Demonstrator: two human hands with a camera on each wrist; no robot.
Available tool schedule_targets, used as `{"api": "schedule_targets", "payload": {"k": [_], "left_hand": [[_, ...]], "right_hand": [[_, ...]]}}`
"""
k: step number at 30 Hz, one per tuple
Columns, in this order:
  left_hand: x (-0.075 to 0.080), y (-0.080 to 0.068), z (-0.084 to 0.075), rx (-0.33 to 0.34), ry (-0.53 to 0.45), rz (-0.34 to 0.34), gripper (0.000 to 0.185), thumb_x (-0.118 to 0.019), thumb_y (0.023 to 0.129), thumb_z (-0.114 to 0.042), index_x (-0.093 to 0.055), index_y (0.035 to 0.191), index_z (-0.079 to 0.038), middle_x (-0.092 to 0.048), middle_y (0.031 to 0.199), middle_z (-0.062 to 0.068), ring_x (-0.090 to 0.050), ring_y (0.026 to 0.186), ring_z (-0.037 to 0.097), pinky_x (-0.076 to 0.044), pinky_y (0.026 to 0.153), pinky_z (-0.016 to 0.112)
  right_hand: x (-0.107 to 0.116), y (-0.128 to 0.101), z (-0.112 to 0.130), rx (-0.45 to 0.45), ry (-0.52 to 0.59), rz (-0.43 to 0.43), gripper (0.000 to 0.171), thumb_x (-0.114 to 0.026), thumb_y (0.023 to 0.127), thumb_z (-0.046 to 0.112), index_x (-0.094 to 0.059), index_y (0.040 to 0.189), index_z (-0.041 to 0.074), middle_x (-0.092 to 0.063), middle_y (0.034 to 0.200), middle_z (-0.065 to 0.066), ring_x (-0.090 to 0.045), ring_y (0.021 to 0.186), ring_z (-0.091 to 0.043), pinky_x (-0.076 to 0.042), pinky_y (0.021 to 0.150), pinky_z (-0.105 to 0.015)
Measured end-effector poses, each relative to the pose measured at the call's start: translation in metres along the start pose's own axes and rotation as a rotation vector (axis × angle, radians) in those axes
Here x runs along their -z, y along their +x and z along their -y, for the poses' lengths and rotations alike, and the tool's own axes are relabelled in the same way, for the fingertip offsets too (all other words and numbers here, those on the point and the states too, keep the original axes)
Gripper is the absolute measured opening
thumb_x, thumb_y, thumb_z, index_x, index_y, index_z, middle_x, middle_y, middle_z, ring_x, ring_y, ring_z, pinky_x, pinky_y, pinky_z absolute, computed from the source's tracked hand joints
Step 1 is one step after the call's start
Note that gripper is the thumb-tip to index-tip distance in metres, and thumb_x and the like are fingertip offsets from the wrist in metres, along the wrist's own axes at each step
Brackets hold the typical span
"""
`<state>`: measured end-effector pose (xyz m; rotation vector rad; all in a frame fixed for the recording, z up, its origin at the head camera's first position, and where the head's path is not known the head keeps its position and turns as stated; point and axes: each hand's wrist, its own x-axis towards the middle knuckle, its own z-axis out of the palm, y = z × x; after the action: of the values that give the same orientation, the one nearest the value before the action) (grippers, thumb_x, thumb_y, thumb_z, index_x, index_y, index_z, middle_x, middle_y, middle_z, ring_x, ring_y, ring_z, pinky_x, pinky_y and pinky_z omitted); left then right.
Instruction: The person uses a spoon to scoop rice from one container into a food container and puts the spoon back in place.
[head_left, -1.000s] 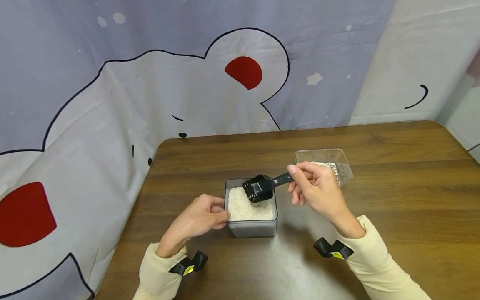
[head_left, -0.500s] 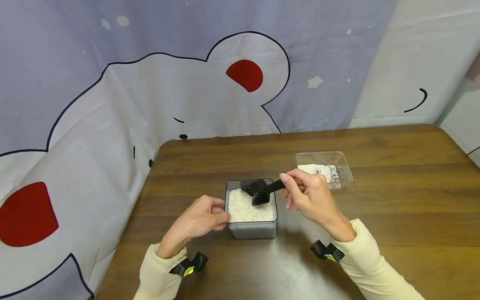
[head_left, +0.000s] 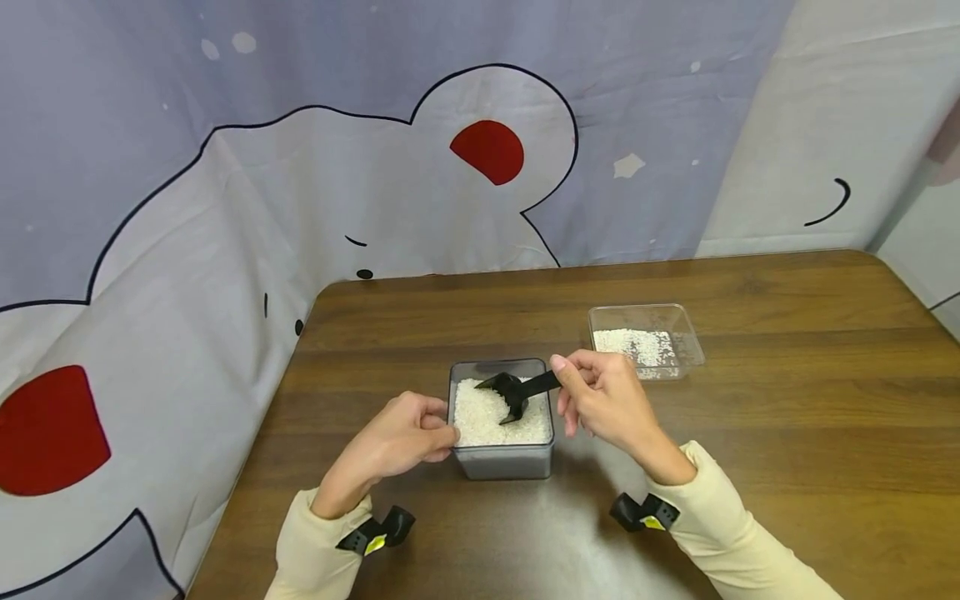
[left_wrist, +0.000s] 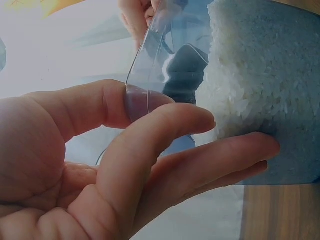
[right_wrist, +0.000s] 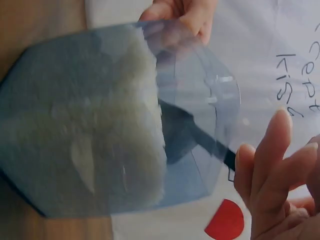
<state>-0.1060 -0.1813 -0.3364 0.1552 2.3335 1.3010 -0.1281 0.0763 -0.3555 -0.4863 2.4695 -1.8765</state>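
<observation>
Black scoop [head_left: 512,392] pinched in right hand [head_left: 600,402], dipped into rice container [head_left: 501,460] beside steadying left hand [head_left: 397,437].

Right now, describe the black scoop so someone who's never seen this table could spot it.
On the brown table, find the square clear tub of rice between both hands. The black scoop digs into that rice, its handle pinched by the right hand; it's the only black item among clear containers.

Both forearms reach forward in cream sleeves, each wrist wearing a small black clip. The left hand [head_left: 401,435] lies low, thumb and fingers pressed forward and lightly bent. The right hand [head_left: 603,398] is raised a little higher, wrist bent, thumb and forefinger pinched together, the other fingers loosely curled beneath.
</observation>
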Motion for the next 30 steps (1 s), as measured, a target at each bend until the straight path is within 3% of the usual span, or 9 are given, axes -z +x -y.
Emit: {"api": "schedule_targets", "payload": {"k": [3,11,15,22,30], "left_hand": [[-0.001,-0.001,0.000,0.005,-0.001,-0.008,0.048,-0.058,0.082,-0.011,-0.048,0.123,0.012,-0.064,0.069,0.006,-0.067,0.082,0.021,-0.054,0.078,0.037],[-0.001,-0.002,-0.001,-0.022,0.004,-0.003,0.031,-0.058,0.082,-0.010,-0.059,0.108,0.006,-0.044,0.053,-0.003,-0.066,0.077,0.019,-0.055,0.073,0.032],[-0.001,-0.002,0.000,-0.025,-0.004,-0.001,0.029,-0.058,0.081,-0.009,-0.060,0.106,0.006,-0.046,0.054,-0.003,-0.065,0.075,0.018,-0.055,0.072,0.032],[-0.001,-0.001,0.000,-0.004,-0.017,-0.003,0.043,-0.058,0.082,-0.009,-0.052,0.120,0.010,-0.056,0.059,0.002,-0.066,0.081,0.022,-0.055,0.075,0.035],[-0.001,-0.001,0.000,-0.006,-0.018,-0.002,0.042,-0.058,0.081,-0.009,-0.053,0.119,0.010,-0.057,0.060,0.002,-0.067,0.081,0.023,-0.055,0.074,0.035]], "right_hand": [[-0.002,0.001,-0.001,-0.089,0.059,0.011,0.037,-0.050,0.094,0.028,-0.058,0.075,-0.003,-0.060,0.054,-0.011,-0.053,0.035,-0.023,-0.037,0.026,-0.032],[-0.004,0.005,-0.005,-0.219,0.272,0.013,0.034,-0.049,0.094,0.019,-0.056,0.081,-0.011,-0.059,0.056,-0.015,-0.055,0.038,-0.020,-0.035,0.028,-0.024],[-0.004,0.006,-0.005,-0.262,0.343,0.019,0.032,-0.047,0.095,0.016,-0.054,0.083,-0.014,-0.060,0.055,-0.011,-0.055,0.039,-0.015,-0.034,0.029,-0.019],[0.003,0.009,-0.006,-0.318,0.392,0.020,0.033,-0.048,0.094,0.017,-0.054,0.087,-0.014,-0.060,0.053,-0.008,-0.053,0.039,-0.011,-0.034,0.031,-0.016],[0.012,0.012,-0.009,-0.323,0.411,0.013,0.034,-0.050,0.093,0.019,-0.054,0.084,-0.014,-0.059,0.052,-0.006,-0.050,0.038,-0.009,-0.032,0.030,-0.015]]}}
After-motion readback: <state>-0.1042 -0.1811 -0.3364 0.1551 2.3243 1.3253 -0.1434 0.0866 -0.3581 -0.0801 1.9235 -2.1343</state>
